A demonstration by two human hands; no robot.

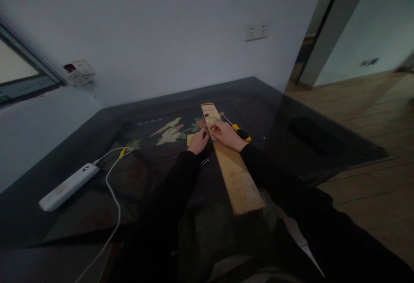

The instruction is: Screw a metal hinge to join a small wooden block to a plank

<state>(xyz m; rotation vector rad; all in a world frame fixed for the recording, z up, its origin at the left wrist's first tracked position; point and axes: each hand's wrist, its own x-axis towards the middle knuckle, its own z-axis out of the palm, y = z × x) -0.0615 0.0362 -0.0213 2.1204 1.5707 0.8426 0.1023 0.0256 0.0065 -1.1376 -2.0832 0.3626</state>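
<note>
A long pale wooden plank point(235, 175) lies lengthwise on a dark table point(97, 231) painted with leaf shapes. My left hand point(198, 140) rests at the plank's left edge, fingers curled next to a small metal piece point(212, 137). My right hand point(227, 134) lies on top of the plank, its fingertips meeting the left hand at that piece. Which hand pinches the piece is too small to tell. A yellow-and-black handled tool point(241, 132) lies just behind my right hand. Another small metal bit point(205, 161) sits on the table beside my left forearm.
A white power bank point(67, 186) with a white cable point(114, 196) lies at the left of the table. A small wood offcut point(190, 139) lies left of my left hand. A dark flat object point(315, 134) sits at the table's right side. Wooden floor lies beyond.
</note>
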